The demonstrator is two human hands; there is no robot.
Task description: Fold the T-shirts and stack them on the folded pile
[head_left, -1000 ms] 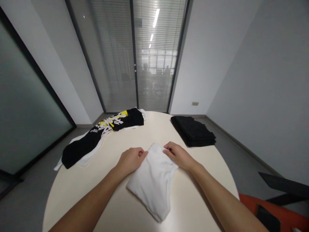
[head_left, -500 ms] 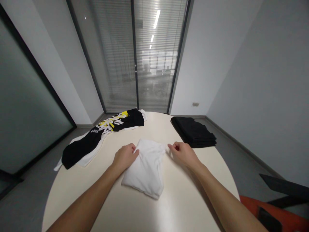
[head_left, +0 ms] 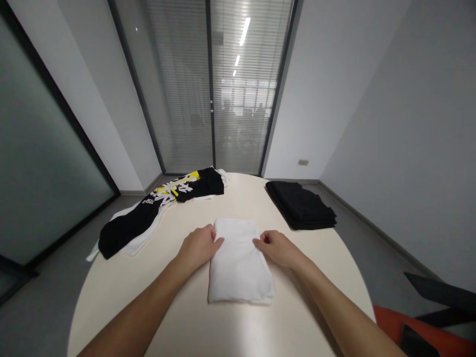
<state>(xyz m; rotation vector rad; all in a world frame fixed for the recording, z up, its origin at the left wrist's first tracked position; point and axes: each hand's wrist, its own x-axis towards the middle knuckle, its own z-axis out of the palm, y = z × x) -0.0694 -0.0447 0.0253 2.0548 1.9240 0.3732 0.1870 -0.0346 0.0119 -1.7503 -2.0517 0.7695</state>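
Note:
A folded white cloth (head_left: 238, 272) lies flat on the pale round table (head_left: 178, 317), its near edge roughly parallel to the table's front. My left hand (head_left: 200, 248) pinches its left edge, thumb on top. On the other side, my right hand (head_left: 279, 247) has its fingers curled and closed on the cloth's right edge, near the upper corner. The fingertips under the cloth are hidden.
Black and white garments with yellow print (head_left: 163, 198) lie spread along the table's back left edge. A stack of folded black cloth (head_left: 301, 206) sits at the back right. Beside the table at lower right is a red chair (head_left: 390, 322).
The white cloth has turned to lie straighter and flatter, and shifted slightly right. My right hand has come in from beside it to its right edge; my left hand has moved slightly right.

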